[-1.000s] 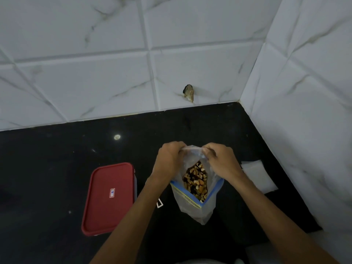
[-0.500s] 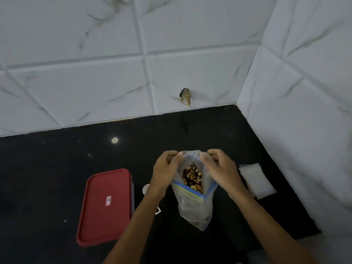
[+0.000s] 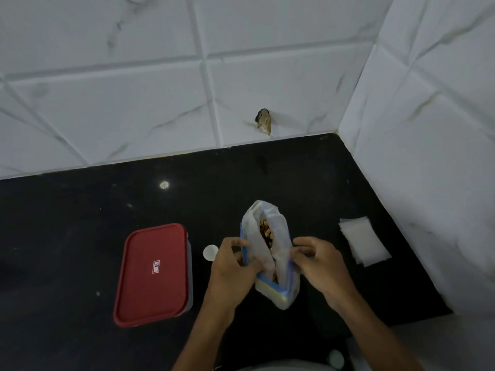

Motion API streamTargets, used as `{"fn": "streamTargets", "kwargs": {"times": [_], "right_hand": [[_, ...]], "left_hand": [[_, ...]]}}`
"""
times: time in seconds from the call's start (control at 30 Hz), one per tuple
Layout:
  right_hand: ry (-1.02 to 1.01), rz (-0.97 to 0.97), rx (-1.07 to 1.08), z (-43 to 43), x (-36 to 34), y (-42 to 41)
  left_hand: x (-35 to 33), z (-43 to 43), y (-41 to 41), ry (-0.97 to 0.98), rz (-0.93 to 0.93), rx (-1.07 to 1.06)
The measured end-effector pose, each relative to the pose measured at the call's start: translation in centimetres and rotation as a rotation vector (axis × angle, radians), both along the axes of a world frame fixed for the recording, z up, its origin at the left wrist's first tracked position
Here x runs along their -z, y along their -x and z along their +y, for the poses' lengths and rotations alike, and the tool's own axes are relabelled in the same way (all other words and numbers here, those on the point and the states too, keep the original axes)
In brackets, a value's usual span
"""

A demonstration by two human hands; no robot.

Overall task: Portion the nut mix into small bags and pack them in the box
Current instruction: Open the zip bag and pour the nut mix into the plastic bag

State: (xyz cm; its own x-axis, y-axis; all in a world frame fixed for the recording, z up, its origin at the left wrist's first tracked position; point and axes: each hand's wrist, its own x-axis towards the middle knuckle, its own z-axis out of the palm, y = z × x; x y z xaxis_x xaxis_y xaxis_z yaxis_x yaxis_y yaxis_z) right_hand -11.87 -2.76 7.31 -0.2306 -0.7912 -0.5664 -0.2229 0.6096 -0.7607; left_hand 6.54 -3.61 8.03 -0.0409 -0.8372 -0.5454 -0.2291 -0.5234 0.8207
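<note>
Head view
Big bag: a clear plastic zip bag (image 3: pixel 269 220) with a blue seal strip is standing upright on the black polished stone table (image 3: pixel 80 223), and its upper part is rising open toward the back wall.
Nut mix: the brown and tan nut mix (image 3: pixel 265 232) is sitting inside the zip bag and showing through the open mouth.
Left grip: the left grip (image 3: pixel 235 266) is pinching the zip bag's left rim by the blue strip, with fingers curled and the thumb lying against the plastic.
Right grip: the right grip (image 3: pixel 321 263) is grasping the right rim at the same height, fingers curled in on the edge.
Box: a rectangular plastic box with a red lid (image 3: pixel 152 274) is lying closed on the table, left of the left grip and apart from it; a small white label (image 3: pixel 156 267) is sitting mid-lid.
Small bags: a stack of small flat translucent white bags (image 3: pixel 364 241) is lying on the table right of the right grip, near the side wall, with neither grip touching it.
Round thing: a small white disc (image 3: pixel 210 252) is lying between the box and the left grip, partly hidden by it; what it is cannot be told.
Walls: white marbled wall tiles (image 3: pixel 134 103) are meeting in a corner behind the table, and a brown chipped patch (image 3: pixel 263 121) is showing low on the back wall.
</note>
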Motion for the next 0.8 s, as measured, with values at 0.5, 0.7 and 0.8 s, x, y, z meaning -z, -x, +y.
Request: {"fn": "streamTargets", "kwargs": {"times": [0.5,0.7,0.8], "right_hand": [[0.092,-0.09,-0.112,2.7,-0.8,-1.6],[-0.003,-0.61,0.469,2.3,-0.4,-0.2],[-0.163,-1.017,0.751,2.0,0.0,0.5]], "left_hand": [[0.3,2.5,1.9,0.092,0.364,-0.114],[2.5,0.8,0.6,-0.281,0.83,-0.555],[4.1,0.2,0.0,-0.529,1.086,-0.689]]}}
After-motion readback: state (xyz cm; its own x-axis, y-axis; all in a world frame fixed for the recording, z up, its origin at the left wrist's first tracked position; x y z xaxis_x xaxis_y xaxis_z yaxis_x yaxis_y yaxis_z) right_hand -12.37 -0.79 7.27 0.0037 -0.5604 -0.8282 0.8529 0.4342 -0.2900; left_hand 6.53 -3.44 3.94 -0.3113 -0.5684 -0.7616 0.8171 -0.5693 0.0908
